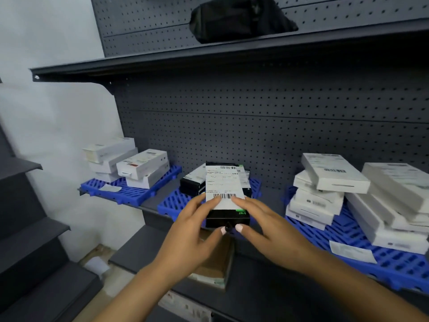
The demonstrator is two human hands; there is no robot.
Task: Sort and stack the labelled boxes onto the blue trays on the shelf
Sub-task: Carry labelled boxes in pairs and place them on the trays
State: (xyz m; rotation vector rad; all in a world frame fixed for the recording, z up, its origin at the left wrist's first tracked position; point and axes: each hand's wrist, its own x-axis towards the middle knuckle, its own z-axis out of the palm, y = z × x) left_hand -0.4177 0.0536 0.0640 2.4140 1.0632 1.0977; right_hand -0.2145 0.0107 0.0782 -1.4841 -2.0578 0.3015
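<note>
"S-16T" on green tag of black box [227,217]

A: Middle tray [169,209]?
B: Black box [226,205] with a white barcode label on top, near end over the tray's front edge. Left hand [197,231] and right hand [262,226] hold it, fingers on the label, thumbs against the near end. More black boxes [191,183] behind it.
A: Side trays?
B: Left tray [130,190] carries white boxes [130,163]. Right tray [394,259] carries two leaning white stacks [325,191] and a loose slip [351,252].
A: Above?
B: Black bag [239,18] on the upper shelf [139,63]
</note>
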